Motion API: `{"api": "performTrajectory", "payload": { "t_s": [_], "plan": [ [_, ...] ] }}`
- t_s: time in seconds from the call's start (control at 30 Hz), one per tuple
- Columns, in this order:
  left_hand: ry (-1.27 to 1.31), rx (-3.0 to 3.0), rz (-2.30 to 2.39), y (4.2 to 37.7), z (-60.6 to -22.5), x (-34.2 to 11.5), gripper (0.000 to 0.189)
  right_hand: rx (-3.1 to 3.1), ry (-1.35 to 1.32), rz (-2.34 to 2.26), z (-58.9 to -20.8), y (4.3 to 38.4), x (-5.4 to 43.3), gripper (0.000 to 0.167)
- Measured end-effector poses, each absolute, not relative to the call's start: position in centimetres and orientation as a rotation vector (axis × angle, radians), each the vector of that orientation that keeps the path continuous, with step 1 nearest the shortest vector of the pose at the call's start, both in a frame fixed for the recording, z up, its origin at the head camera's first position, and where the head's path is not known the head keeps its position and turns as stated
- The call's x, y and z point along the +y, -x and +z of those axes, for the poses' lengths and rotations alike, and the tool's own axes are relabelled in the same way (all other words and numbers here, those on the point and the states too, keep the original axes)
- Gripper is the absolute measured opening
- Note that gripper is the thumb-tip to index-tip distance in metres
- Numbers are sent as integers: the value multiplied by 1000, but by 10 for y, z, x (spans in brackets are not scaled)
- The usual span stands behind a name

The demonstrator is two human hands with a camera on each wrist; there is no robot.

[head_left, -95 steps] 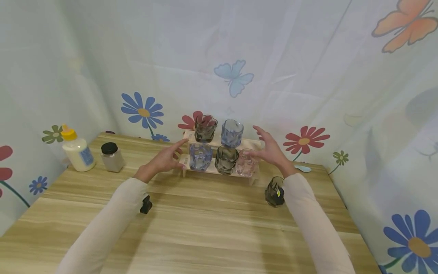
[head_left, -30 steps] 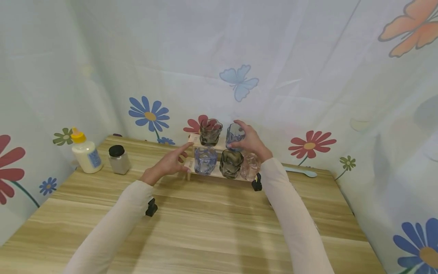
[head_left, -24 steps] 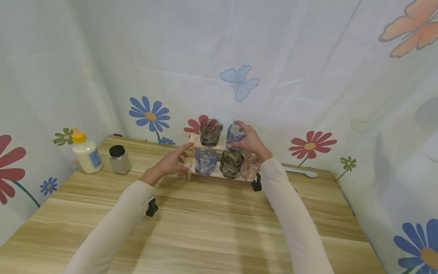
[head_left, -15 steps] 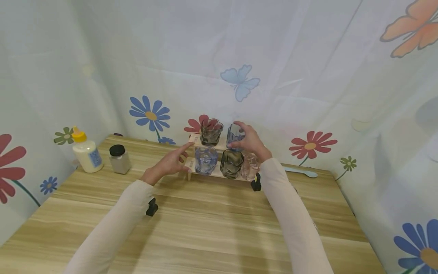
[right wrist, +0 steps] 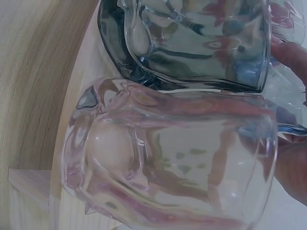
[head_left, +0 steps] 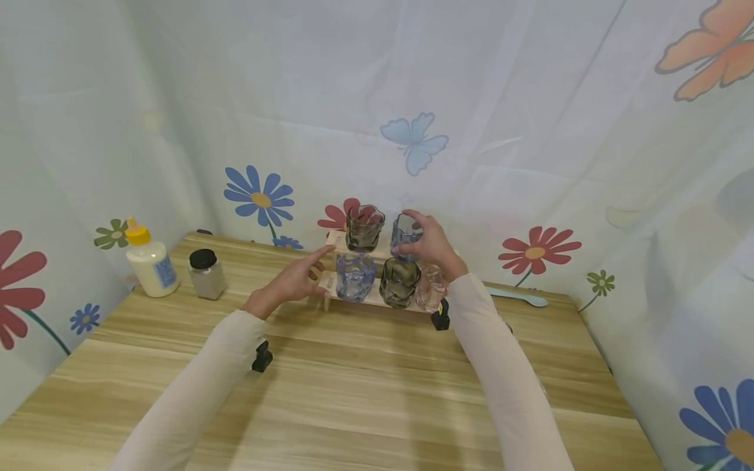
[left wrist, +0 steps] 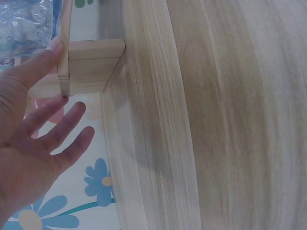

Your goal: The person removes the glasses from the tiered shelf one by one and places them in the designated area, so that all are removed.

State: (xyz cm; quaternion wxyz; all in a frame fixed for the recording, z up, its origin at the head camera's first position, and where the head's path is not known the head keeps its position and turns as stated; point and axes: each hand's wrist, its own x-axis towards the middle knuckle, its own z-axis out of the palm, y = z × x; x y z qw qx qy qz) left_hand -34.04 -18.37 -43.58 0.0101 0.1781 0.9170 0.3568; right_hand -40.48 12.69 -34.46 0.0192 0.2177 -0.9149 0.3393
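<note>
A two-tier wooden rack (head_left: 332, 242) stands at the table's back in the head view. My right hand (head_left: 432, 245) grips the rear blue glass (head_left: 402, 237), thumb in front and fingertips at its rim. Left of that glass is a smoky grey glass (head_left: 364, 229). The lower tier holds a purple-blue glass (head_left: 355, 278), a dark grey glass (head_left: 399, 282) and a pink glass (right wrist: 168, 158), partly behind the right wrist. My left hand (head_left: 291, 278) touches the rack's left end; in the left wrist view its thumb lies on a board edge (left wrist: 64, 81) and the other fingers are loosely spread.
A white bottle with yellow cap (head_left: 152, 265) and a black-lidded jar (head_left: 206, 275) stand at the back left. A light blue spoon (head_left: 524, 297) lies right of the rack. Patterned curtain (head_left: 294, 144) rises close behind it. Small black cameras sit at both wrists.
Since the oldest frame my right hand has moved left from beside the rack onto the rear blue glass and gripped it. The forearm now covers the dark glass on the table. Lately both hands stay still.
</note>
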Motion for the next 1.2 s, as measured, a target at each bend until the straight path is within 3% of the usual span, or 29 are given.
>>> {"api": "performTrajectory", "payload": {
  "t_s": [1.2],
  "plan": [
    [-551,2857,1105,341,-435,-184,102,-2780,-649,1035,-333,392,164,84]
  ]
}}
